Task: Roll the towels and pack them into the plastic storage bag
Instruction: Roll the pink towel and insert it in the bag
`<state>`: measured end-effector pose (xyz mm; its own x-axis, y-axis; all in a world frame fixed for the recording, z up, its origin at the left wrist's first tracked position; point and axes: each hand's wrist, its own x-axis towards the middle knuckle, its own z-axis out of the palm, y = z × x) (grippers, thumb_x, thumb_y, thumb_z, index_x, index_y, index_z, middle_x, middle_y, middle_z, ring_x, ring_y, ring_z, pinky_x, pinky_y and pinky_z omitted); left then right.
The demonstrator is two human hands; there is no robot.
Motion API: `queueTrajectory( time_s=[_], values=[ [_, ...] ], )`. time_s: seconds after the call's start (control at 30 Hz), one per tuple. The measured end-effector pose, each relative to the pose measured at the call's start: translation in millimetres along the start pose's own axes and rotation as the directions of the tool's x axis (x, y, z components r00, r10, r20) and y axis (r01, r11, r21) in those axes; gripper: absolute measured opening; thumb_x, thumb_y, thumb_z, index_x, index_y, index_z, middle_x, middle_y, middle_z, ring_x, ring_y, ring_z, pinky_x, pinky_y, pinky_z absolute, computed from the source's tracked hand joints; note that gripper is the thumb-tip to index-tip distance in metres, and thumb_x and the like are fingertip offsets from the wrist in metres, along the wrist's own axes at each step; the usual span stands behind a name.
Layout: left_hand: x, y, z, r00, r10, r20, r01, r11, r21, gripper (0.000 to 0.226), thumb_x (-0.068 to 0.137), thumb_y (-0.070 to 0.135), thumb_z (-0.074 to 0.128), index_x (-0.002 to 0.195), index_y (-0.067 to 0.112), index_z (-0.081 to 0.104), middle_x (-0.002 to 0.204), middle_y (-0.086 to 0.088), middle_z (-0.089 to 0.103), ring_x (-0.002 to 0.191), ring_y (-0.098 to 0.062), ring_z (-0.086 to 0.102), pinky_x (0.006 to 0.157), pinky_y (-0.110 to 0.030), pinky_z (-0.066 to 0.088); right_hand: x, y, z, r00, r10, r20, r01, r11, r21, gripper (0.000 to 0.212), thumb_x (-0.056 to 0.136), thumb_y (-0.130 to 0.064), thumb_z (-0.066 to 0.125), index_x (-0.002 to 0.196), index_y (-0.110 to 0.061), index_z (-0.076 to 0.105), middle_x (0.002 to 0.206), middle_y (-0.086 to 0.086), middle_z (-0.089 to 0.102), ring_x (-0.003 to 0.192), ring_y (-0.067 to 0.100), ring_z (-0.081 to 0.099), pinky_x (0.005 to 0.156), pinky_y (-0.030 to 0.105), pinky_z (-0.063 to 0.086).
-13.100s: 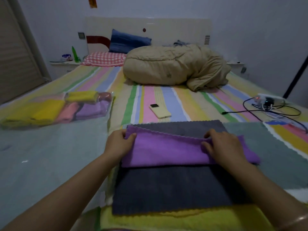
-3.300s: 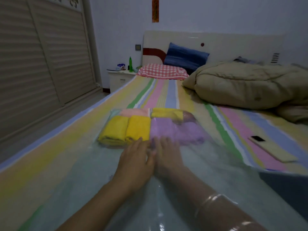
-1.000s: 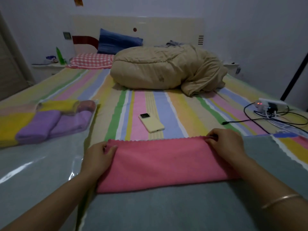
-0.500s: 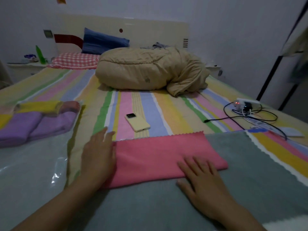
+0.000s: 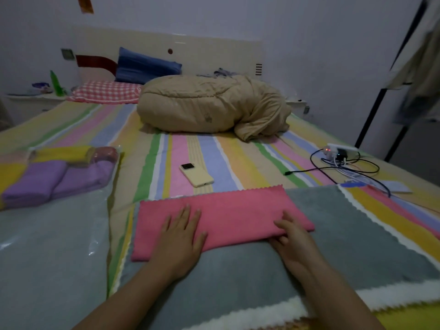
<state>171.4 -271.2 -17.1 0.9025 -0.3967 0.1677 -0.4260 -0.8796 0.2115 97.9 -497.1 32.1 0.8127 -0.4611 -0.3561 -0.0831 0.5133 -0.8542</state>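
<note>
A pink towel (image 5: pixel 238 210), folded into a long strip, lies across a flat grey towel (image 5: pixel 357 239) on the bed. My left hand (image 5: pixel 179 236) presses flat on the strip's near left part, fingers straight. My right hand (image 5: pixel 291 236) rests at the strip's near right edge, fingers bent over the fold. To the left lies the clear plastic storage bag (image 5: pixel 47 246) holding rolled purple towels (image 5: pixel 54 179) and yellow towels (image 5: pixel 62 153) at its far end.
A yellow phone (image 5: pixel 196 175) lies just beyond the pink towel. A power strip with tangled cables (image 5: pixel 342 160) is at the right. A bundled tan duvet (image 5: pixel 212 108) and pillows sit at the headboard. More towels, white and yellow, lie under the grey one.
My left hand has moved from the strip's left end onto its middle-left. My right hand has shifted right to the strip's near right edge, its fingers now bent.
</note>
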Motion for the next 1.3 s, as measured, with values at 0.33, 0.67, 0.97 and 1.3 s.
queueTrajectory(
  time_s=[0.33, 0.67, 0.97, 1.3],
  values=[
    [-35, -65, -17, 0.996, -0.084, -0.026, 0.083, 0.995, -0.055, 0.090, 0.073, 0.053, -0.009, 0.152, 0.023, 0.021, 0.159, -0.001, 0.019, 0.147, -0.015, 0.017, 0.118, -0.032, 0.006, -19, 23, 67, 0.746, -0.562, 0.356, 0.449, 0.029, -0.893, 0.063, 0.081, -0.007, 0.053, 0.142, -0.010, 0.038, 0.130, 0.014, 0.045, 0.117, 0.033, 0.045, 0.096, 0.041, 0.042],
    [-14, -68, -62, 0.773, -0.496, 0.395, 0.408, -0.088, -0.909, 0.041, 0.100, 0.033, 0.042, 0.065, 0.014, 0.051, 0.038, 0.001, 0.045, 0.028, -0.009, 0.038, 0.037, -0.010, 0.033, -60, 107, 103, 0.467, -0.056, 0.882, 0.745, -0.513, -0.427, 0.041, 0.076, -0.046, 0.042, 0.101, -0.026, 0.066, 0.126, 0.001, 0.063, 0.112, 0.020, 0.062, 0.096, 0.044, 0.049],
    [-5, -71, -56, 0.873, -0.470, 0.132, 0.314, 0.334, -0.889, 0.034, 0.079, -0.005, 0.056, 0.103, 0.020, 0.055, 0.097, -0.007, 0.069, 0.084, -0.023, 0.067, 0.086, -0.043, 0.055, -55, 99, 98, 0.382, -0.127, 0.915, 0.812, -0.428, -0.398, 0.029, 0.082, -0.045, 0.048, 0.103, -0.032, 0.064, 0.127, -0.005, 0.061, 0.114, 0.015, 0.059, 0.100, 0.039, 0.046],
    [-8, -75, -53, 0.896, -0.441, -0.053, 0.278, 0.650, -0.708, 0.049, 0.082, 0.007, 0.060, 0.127, 0.020, 0.046, 0.111, -0.003, 0.065, 0.094, -0.020, 0.062, 0.084, -0.032, 0.051, -23, 67, 90, 0.849, -0.186, 0.495, 0.436, -0.284, -0.854, 0.058, 0.096, -0.057, 0.007, 0.150, -0.039, 0.018, 0.162, 0.000, 0.000, 0.148, 0.023, 0.001, 0.120, 0.039, 0.003]
  ],
)
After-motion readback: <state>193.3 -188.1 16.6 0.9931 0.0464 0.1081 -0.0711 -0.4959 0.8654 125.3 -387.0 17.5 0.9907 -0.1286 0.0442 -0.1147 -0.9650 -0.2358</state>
